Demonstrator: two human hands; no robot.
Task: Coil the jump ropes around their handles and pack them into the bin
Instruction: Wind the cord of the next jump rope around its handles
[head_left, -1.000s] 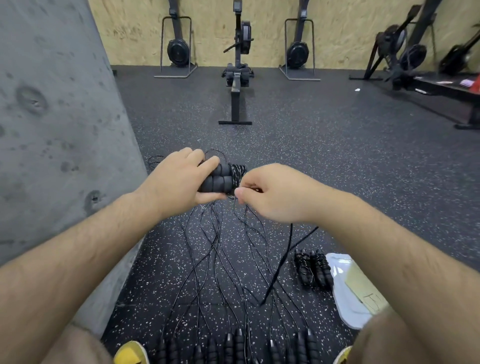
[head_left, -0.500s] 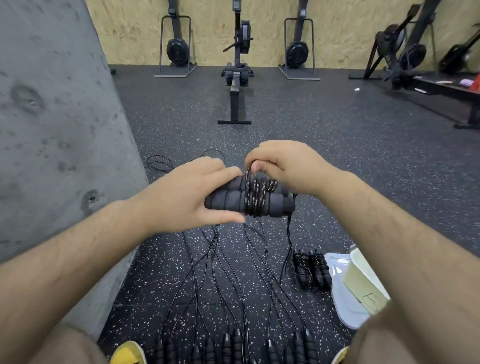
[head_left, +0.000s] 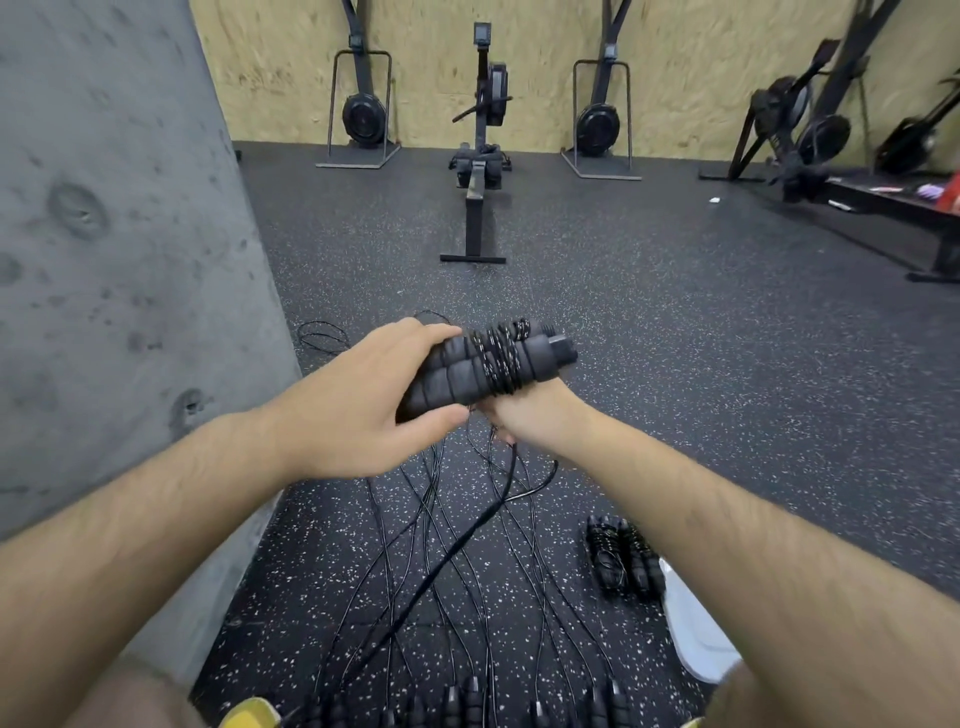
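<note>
My left hand grips a pair of black foam jump rope handles held side by side in front of me. A black speckled cord is coiled several turns around their middle. My right hand sits just under the handles and pinches the loose cord, whose tail hangs down to the floor. A coiled jump rope lies on the floor at lower right beside a white bin, mostly hidden by my right arm. Several uncoiled ropes stretch across the floor, their handles at the bottom edge.
A grey concrete wall stands close on my left. A rowing machine stands straight ahead on the speckled rubber floor, with more machines along the plywood wall and at far right. A yellow shoe tip shows at the bottom.
My right hand has gone from above the handles to below them, carrying the cord round. The handle bundle has tilted, its right end now higher. My left hand keeps its grip.
</note>
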